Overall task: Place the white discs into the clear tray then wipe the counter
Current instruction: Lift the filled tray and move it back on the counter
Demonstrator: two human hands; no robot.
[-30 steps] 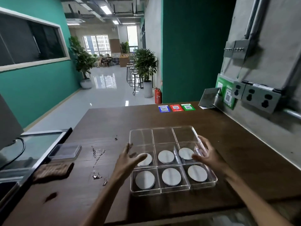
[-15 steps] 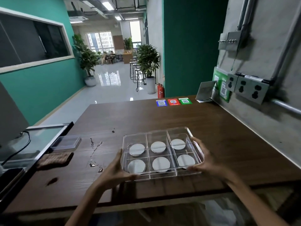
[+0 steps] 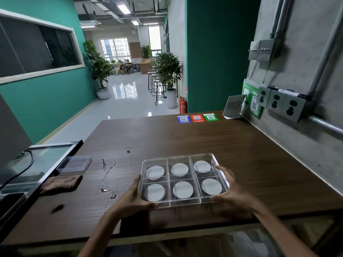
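The clear tray (image 3: 184,179) sits low and centre in the frame, gripped from both sides: the left hand (image 3: 134,198) clasps its near-left corner, the right hand (image 3: 231,193) its right edge. Whether the tray rests on the worktop (image 3: 204,143) or floats just above it is hard to tell; a dark shadow lies beneath it. Six white discs (image 3: 182,189) fill it, one per compartment, in two rows of three. Their surfaces look blank; any marking is too faint to read. The right hand's fingertips are smeared with blur, and both forearms run out of the bottom edge.

Left of the tray, small wet puddles (image 3: 106,190) glint on the dark wood. Further left, a brown cloth (image 3: 61,184) lies folded at the worktop's edge, with a small clear lid or box (image 3: 74,164) just beyond it; which it is stays unclear.

Up at the far edge, three stickers show QR codes: blue (image 3: 183,119), red (image 3: 197,118), green (image 3: 210,117). Their small print is unreadable. At the right, a propped card (image 3: 234,106) and a green wall notice (image 3: 253,102) also carry codes, text too small. A grey device at the left edge is cut off.
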